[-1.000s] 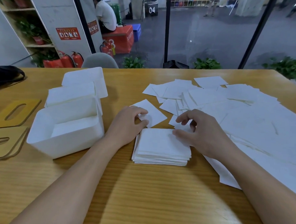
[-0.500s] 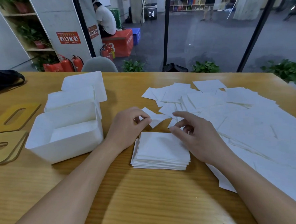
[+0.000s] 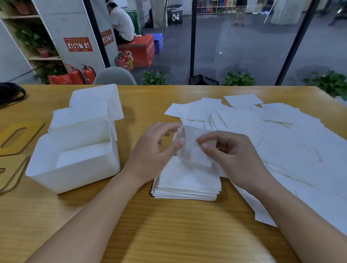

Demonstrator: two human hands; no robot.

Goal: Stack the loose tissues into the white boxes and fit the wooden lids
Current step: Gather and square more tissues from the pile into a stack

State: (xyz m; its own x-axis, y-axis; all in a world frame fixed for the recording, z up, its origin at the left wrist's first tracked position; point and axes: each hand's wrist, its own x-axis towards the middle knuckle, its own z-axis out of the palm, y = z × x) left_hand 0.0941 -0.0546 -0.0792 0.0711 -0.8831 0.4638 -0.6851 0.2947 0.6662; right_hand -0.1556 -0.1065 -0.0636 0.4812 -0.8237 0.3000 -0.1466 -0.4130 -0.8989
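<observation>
A single white tissue point(image 3: 189, 149) hangs lifted between my two hands, just above the neat tissue stack point(image 3: 188, 183) at the table's middle. My left hand point(image 3: 154, 150) pinches its left edge and my right hand point(image 3: 229, 155) pinches its right edge. Loose tissues point(image 3: 267, 130) lie spread over the right half of the table. An open white box point(image 3: 73, 157) stands to the left of the stack, with two more white boxes point(image 3: 91, 106) behind it. Wooden lids point(image 3: 13, 139) with slots lie at the far left.
A black bag point(image 3: 6, 94) lies at the table's far left corner. A grey chair back point(image 3: 114, 77) shows behind the far edge. Beyond the glass are plants, fire extinguishers and a seated person. Bare wood point(image 3: 165, 229) lies in front of the stack.
Both hands have lifted one loose tissue off the table behind the stack and brought it over the stack. The camera has tilted slightly, so the scene sits lower.
</observation>
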